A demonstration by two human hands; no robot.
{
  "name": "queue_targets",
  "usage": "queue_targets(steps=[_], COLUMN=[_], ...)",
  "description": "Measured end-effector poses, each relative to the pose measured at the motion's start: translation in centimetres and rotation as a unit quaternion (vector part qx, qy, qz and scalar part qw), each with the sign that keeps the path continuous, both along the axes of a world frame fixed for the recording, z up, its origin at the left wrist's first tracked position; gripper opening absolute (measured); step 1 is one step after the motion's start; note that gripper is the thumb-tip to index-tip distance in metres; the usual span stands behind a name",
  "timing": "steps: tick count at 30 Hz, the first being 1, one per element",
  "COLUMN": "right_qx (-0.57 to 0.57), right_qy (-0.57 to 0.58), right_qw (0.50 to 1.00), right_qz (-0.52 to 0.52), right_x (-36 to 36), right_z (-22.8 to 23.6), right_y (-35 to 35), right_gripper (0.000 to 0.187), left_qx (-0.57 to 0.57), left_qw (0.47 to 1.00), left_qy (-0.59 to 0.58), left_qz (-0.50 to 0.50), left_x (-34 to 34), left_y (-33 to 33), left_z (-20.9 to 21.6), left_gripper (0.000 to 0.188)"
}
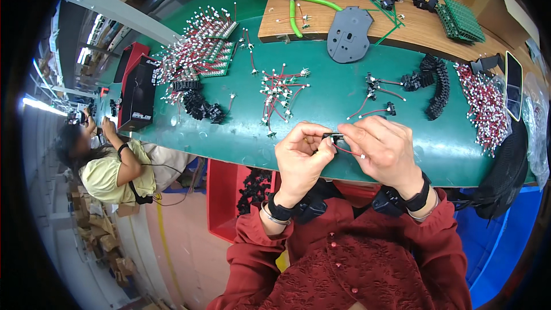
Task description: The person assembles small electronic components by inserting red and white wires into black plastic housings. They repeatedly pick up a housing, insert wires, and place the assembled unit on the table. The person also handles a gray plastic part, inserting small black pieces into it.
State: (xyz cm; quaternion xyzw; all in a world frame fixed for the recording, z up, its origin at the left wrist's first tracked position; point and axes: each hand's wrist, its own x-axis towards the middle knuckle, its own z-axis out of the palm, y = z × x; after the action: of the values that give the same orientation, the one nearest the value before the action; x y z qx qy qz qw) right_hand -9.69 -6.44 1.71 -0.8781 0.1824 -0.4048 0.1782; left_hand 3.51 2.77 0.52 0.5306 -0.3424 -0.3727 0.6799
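Pinching a small black part (332, 136) between them, just above the near edge of the table, the left grip (301, 158) and the right grip (381, 146) meet fingertip to fingertip; 1 red wire (348, 151) with a white end runs from the part beneath the right fingers. Green and glossy, the table (338, 83) spreads from side to side, with a wooden board (315, 28) along its back; on the board lie green-handled cutters (294, 20) and a stack of green circuit boards (461, 20), while a grey plate (344, 40) overhangs its front edge. A loose cluster of red-wired pieces (278, 95) lies mid-table; a dense bank of wired boards (201, 46) stands to the left, near a curled black strip (198, 104) and a black box (138, 95); to the right sit a bent black strip (441, 89), a heap of white-tipped red wires (483, 109) and a phone (514, 86).

Below the table, a red bin (222, 201) holds dark parts (255, 189); a blue bin (499, 247) stands at lower right; the pinkish floor (181, 241) carries a yellow line (163, 235). At far left, a co-worker in a yellow top (115, 172) sits with both hands raised to the table; cardboard boxes (94, 224) pile up behind; a bright lamp (43, 106) glows beyond.
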Motion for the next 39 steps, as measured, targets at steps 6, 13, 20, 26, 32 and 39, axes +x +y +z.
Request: queue_targets(steps=[6,13,20,26,32,39], right_qx=[-0.069,-0.072,-0.034,0.341,0.45,0.407], right_qy=[0.011,0.072,0.077,-0.049,-0.018,0.04], right_qw=[0.997,0.992,0.978,0.938,0.889,0.911], right_qz=[-0.037,-0.07,-0.193,0.021,0.081,0.047], right_x=[-0.4,-1.0,-4.3,-4.0,-4.5,-4.9], right_z=[0.4,2.0,2.5,3.7,3.8,5.1], right_y=[-0.2,1.3,2.1,2.1,1.9,2.2], right_gripper=[0.024,0.026,0.023,0.018,0.015,0.018], left_qx=[0.02,0.033,-0.002,0.069,0.089,0.113], left_qw=[0.999,0.997,0.998,0.971,0.968,0.967], left_qy=[0.046,0.049,0.056,0.165,0.12,0.037], left_qz=[-0.021,-0.043,0.042,-0.156,-0.2,-0.224], left_x=[-0.2,0.1,2.7,0.1,-1.0,-2.0], left_y=[0.2,1.0,1.4,2.1,1.7,1.6], left_z=[1.0,2.1,3.5,3.8,4.3,4.3], left_gripper=[0.011,0.015,0.016,0.018,0.018,0.02])
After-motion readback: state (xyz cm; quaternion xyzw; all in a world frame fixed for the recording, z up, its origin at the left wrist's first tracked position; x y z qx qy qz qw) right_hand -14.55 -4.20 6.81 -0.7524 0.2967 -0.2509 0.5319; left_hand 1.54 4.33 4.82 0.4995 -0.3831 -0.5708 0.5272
